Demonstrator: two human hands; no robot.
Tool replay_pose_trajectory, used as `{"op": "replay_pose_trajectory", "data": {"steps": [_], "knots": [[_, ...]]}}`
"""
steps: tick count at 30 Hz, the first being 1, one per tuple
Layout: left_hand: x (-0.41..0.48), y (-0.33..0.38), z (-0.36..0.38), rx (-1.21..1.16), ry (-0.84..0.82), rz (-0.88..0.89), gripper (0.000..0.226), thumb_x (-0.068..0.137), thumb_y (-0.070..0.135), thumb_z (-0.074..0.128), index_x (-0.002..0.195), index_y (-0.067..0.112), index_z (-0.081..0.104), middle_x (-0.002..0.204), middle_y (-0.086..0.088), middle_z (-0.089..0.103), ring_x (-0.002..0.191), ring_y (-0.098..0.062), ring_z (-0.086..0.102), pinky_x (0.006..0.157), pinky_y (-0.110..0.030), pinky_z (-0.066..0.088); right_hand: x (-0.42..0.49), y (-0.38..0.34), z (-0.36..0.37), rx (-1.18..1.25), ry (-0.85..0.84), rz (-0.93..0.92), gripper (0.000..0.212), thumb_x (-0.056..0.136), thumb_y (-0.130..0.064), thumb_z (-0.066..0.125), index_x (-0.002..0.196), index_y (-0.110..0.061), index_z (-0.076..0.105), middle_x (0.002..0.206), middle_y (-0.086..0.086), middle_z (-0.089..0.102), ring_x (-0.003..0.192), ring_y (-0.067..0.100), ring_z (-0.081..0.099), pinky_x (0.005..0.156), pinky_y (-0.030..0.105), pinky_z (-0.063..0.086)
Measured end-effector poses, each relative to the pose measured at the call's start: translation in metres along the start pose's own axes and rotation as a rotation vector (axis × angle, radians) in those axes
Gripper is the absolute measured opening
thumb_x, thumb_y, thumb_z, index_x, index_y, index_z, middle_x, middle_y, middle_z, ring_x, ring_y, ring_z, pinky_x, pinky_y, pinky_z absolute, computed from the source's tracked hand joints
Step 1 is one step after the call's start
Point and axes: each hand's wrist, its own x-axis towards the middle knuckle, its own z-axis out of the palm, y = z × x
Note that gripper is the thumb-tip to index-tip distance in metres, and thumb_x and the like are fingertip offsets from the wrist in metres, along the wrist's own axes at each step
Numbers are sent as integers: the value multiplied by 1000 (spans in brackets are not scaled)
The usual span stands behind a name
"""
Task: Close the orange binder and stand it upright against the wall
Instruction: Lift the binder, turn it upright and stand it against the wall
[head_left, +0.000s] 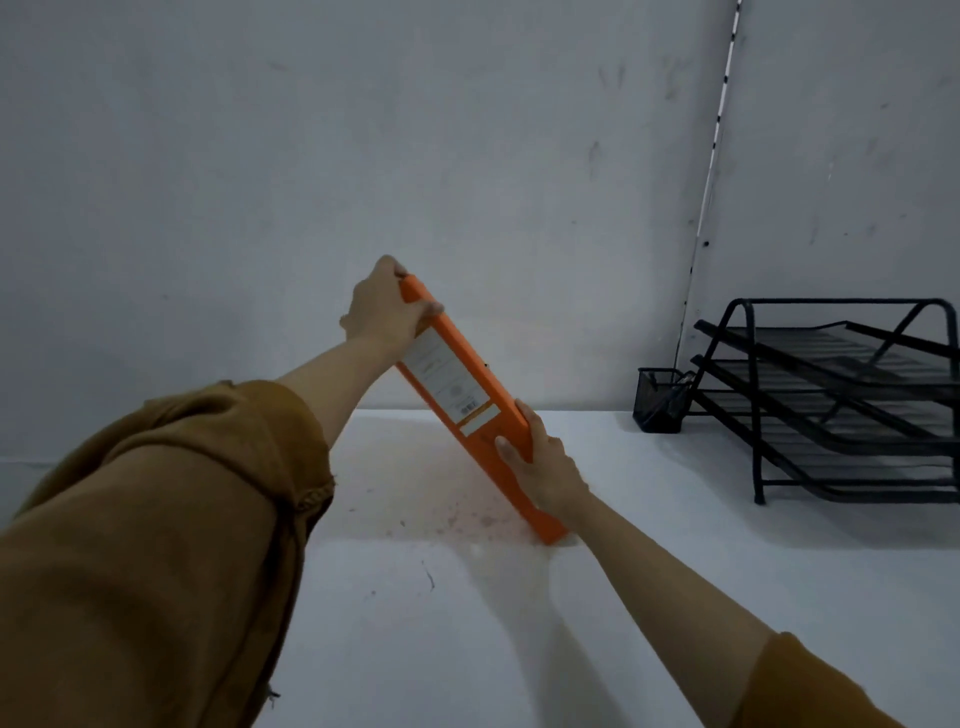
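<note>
The orange binder (470, 402) is closed and held tilted, its top leaning left, with the white spine label facing me. Its lower corner touches the white table (675, 545) a little in front of the grey wall (363, 156). My left hand (382, 306) grips the binder's top end. My right hand (543, 467) holds its right edge low down, fingers wrapped around the spine.
A black wire three-tier letter tray (841, 400) stands at the right against the wall. A small black mesh pen cup (660, 400) sits just left of it. Faint stains mark the table under the binder.
</note>
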Motion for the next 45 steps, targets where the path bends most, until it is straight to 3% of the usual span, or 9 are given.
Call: {"op": "replay_pose_trajectory", "data": {"steps": [8, 13, 22, 26, 28, 30, 35, 38, 45], "knots": [[0, 61, 28, 102, -19, 242, 43, 74, 32, 69, 108, 17, 48, 110, -6, 62, 105, -26, 54, 96, -48, 33, -10, 6, -3, 346, 101, -33, 64, 92, -56, 36, 146, -31, 15, 138, -3, 48, 117, 22, 56, 99, 44, 47], [-10, 87, 54, 205, -78, 469, 37, 82, 28, 60, 115, 15, 49, 112, -8, 60, 109, -27, 51, 94, -47, 32, -16, 20, -14, 470, 115, 15, 60, 94, -52, 36, 145, -31, 13, 124, -13, 46, 100, 6, 51, 79, 20, 44], [-28, 97, 89, 134, -136, 604, 48, 87, 18, 53, 133, 16, 40, 132, -6, 48, 128, -27, 31, 105, -44, 34, -23, 31, -22, 523, 135, 65, 59, 95, -50, 34, 145, -29, 10, 129, -11, 43, 104, 5, 47, 83, 24, 40], [-34, 92, 101, 86, -47, 651, 56, 85, 7, 55, 137, 19, 36, 155, -6, 17, 143, -37, -3, 115, -51, 10, -23, 34, -26, 511, 124, 60, 60, 95, -49, 34, 146, -28, 9, 140, -5, 42, 114, 11, 50, 91, 28, 43], [-39, 88, 105, -9, -5, 617, 71, 81, 0, 57, 142, 22, 27, 157, -13, 0, 142, -41, -10, 113, -52, 2, -23, 35, -27, 513, 114, 46, 61, 95, -48, 35, 146, -27, 9, 140, -4, 42, 111, 10, 50, 89, 27, 43], [-47, 80, 109, -219, -36, 484, 83, 80, -1, 60, 144, 21, 13, 156, -14, -4, 143, -36, 1, 115, -55, 14, -22, 38, -28, 523, 86, 29, 61, 95, -49, 36, 146, -28, 9, 137, -5, 43, 106, 7, 49, 85, 24, 43], [-73, 45, 117, -661, -279, 69, 73, 88, 19, 55, 143, 30, 8, 144, 0, 37, 126, -23, 47, 94, -42, 50, -19, 41, -38, 583, 8, 24, 64, 92, -53, 39, 144, -31, 11, 124, -13, 44, 99, 3, 53, 62, 10, 50], [-87, 26, 126, -721, -362, -43, 56, 92, 29, 48, 141, 29, 20, 136, 3, 46, 121, -22, 52, 78, -23, 53, -17, 44, -42, 612, -51, 11, 63, 91, -54, 40, 143, -35, 11, 128, -12, 43, 109, 10, 53, 76, 20, 52], [-108, -1, 138, -724, -513, -175, 52, 94, 42, 31, 143, 37, 13, 148, 2, 36, 130, -23, 43, 102, -42, 42, -11, 49, -46, 593, -155, 15, 80, 76, -69, 40, 143, -45, 3, 148, -8, 30, 120, 12, 46, 86, 26, 48]]}}
